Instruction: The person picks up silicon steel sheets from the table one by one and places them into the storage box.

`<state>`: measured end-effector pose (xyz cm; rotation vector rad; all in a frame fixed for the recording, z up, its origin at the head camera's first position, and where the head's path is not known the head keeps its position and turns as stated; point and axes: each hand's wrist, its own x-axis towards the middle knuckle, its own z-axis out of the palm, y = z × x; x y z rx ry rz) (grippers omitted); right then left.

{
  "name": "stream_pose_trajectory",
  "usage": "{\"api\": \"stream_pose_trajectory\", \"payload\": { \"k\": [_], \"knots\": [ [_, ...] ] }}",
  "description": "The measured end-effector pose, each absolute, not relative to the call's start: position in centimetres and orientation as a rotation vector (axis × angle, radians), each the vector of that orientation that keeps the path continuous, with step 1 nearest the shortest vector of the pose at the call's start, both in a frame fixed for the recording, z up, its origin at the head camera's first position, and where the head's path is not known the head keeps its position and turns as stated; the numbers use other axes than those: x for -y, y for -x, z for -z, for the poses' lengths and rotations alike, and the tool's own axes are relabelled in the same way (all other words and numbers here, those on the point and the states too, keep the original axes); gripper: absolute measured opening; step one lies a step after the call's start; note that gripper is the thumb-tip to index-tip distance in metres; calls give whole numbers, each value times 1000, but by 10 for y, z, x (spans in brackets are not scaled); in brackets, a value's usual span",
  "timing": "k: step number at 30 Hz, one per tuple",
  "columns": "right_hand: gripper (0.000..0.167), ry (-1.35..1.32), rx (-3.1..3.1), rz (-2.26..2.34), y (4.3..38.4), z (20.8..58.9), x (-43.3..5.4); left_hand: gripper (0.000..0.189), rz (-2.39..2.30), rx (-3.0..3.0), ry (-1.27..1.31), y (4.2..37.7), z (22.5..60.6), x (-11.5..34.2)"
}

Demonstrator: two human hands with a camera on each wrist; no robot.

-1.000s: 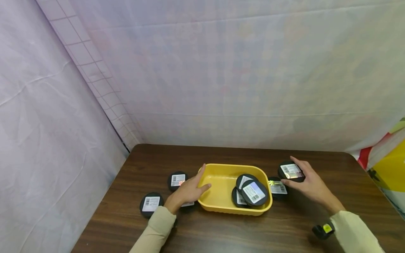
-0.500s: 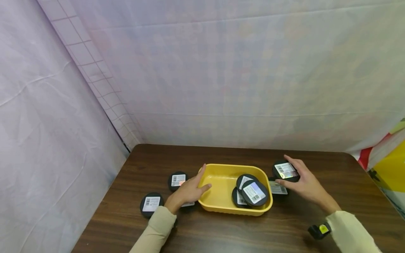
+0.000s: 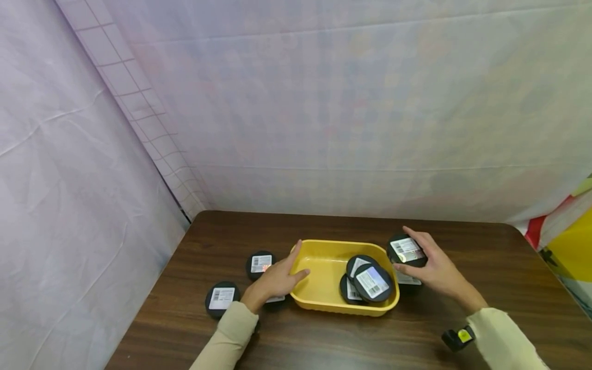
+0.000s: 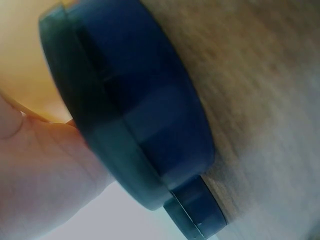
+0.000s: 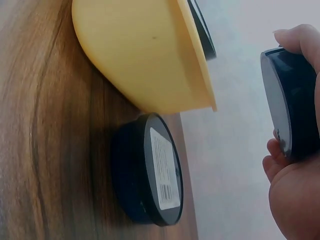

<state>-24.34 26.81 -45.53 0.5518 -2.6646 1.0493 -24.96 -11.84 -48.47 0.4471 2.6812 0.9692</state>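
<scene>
My right hand [image 3: 432, 262] holds a round black tub [image 3: 406, 250] with a white label, thumb and fingers around its side. In the right wrist view this held tub [image 5: 295, 105] is clear of the table, with another labelled tub [image 5: 164, 172] standing below beside the basin. The yellow basin [image 3: 319, 290] has several black tubs [image 3: 371, 281] piled in its right half. My left hand [image 3: 276, 277] rests at the basin's left rim, one finger stretched along it and the thumb reaching inside; its other fingers are hidden. A dark tub [image 4: 150, 100] lies close by the left hand.
Left of the basin, black tubs [image 3: 222, 299] stand on the brown wooden table [image 3: 324, 344], one [image 3: 260, 264] further back and another partly under the left forearm. White cloth [image 3: 347, 128] hangs behind the table's back edge.
The right hand has moved left with its tub, toward the basin's right end, now over the tub standing there. My left hand and the basin have stayed put.
</scene>
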Motion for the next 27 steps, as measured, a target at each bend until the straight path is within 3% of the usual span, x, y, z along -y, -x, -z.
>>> {"api": "stream_pose_trajectory", "payload": {
  "k": [27],
  "knots": [
    [90,-640,2621,-1075,243,452,-245,78,-945,-2698,-442,250,484,117]
  ]
}}
